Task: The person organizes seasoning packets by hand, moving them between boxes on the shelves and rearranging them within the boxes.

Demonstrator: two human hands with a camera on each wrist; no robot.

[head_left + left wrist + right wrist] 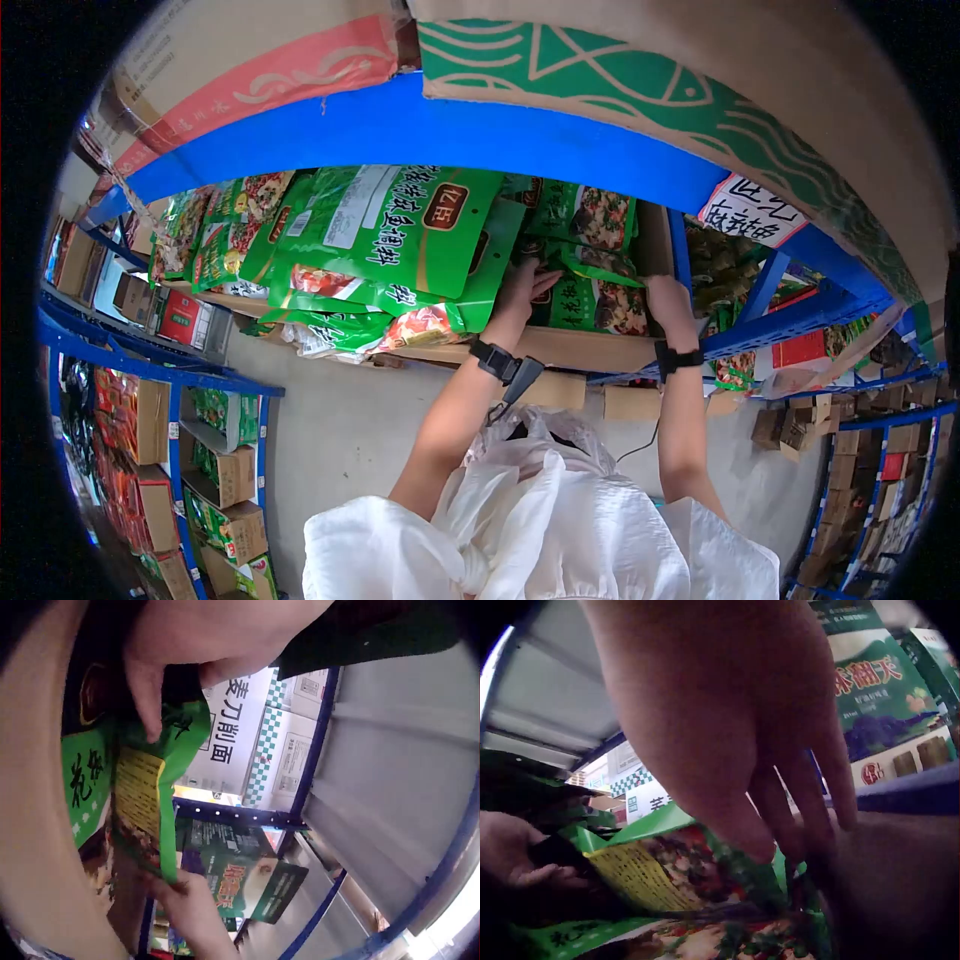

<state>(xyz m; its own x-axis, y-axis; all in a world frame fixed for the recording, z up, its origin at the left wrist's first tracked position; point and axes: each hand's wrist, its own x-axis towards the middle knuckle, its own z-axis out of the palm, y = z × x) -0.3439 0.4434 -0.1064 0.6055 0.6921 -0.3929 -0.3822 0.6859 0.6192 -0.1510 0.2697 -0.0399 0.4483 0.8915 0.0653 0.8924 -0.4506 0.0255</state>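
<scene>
A green seasoning packet [598, 262] with a yellow text panel [634, 877] is tilted up inside a cardboard box [572, 345]. My left hand [513, 298] holds its darker end, the thumb [150, 712] lying over the packet. At the opposite end my right hand [670, 303] pinches the packet between thumb and fingers, close by the box's side wall. Some of the right fingertips are hidden behind the packet. Beneath it lie similar green packets [617, 308] printed with a food picture. Large green packets [400, 235] are heaped just left of my left hand.
A blue shelf beam [540, 135] crosses above the box, with cartons [580, 60] on top and a handwritten sign [752, 210] at right. Other racks with boxed packets [225, 470] stand to the left and right. Grey floor [350, 430] shows below.
</scene>
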